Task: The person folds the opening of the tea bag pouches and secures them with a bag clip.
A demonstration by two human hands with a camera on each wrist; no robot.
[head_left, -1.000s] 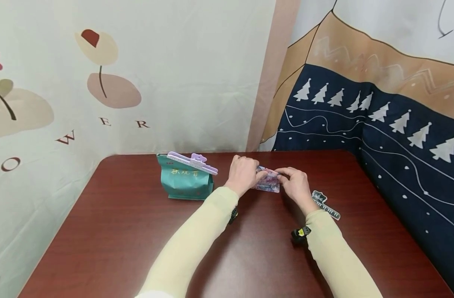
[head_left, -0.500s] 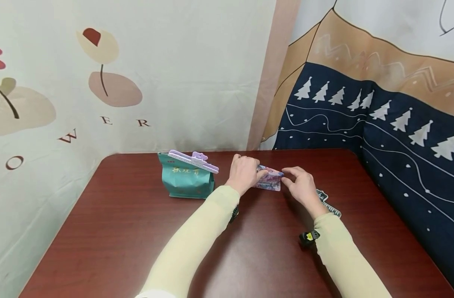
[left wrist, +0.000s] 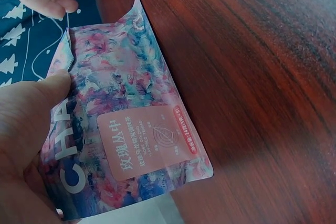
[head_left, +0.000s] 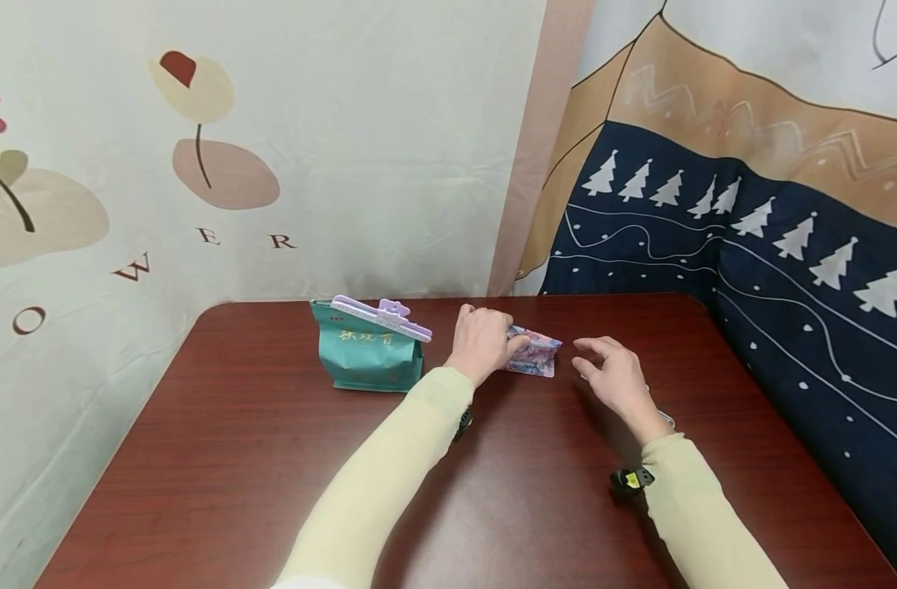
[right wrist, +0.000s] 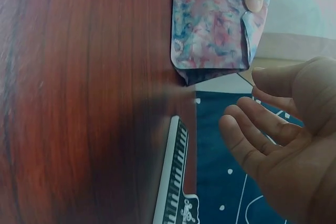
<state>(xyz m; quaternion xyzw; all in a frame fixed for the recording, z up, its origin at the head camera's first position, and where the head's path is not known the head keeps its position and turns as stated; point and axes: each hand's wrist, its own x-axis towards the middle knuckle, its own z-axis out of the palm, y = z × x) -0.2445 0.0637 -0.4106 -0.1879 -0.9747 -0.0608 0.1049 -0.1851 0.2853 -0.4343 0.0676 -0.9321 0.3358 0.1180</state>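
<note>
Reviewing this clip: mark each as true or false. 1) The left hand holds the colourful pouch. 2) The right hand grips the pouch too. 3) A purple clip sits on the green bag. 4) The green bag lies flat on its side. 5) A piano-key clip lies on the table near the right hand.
1) True: the left hand holds the colourful pouch.
2) False: the right hand is open and apart from the pouch.
3) True: a purple clip sits on top of the green bag.
4) False: it stands upright.
5) True: the piano-key clip lies on the table.
</note>
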